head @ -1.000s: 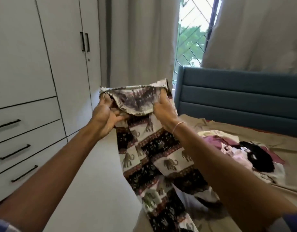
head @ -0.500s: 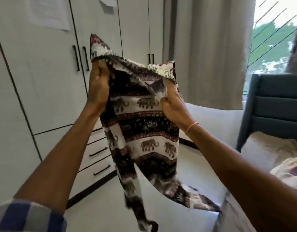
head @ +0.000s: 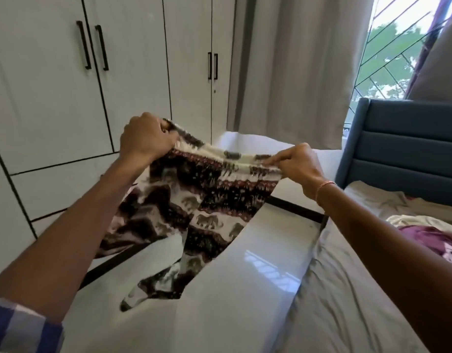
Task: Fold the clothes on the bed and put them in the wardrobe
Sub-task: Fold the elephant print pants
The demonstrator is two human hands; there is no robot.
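Observation:
A pair of elephant-print trousers in white, black and dark red hangs in the air over the floor, held by its waistband. My left hand grips the band's left end in a fist. My right hand pinches the right end, and the band is stretched flat between them. The legs dangle down and to the left. The bed with a grey sheet lies at the lower right. A heap of other clothes, purple and cream, lies on it at the right edge. The white wardrobe stands behind, doors closed.
Drawers sit below the wardrobe doors at the left. A glossy white floor runs between wardrobe and bed. The blue headboard stands at the right, with grey curtains and a barred window behind it.
The trousers have come down from a raised vertical hold. My hands have moved apart and now stretch the waistband level. The view has tilted down and toward the bed.

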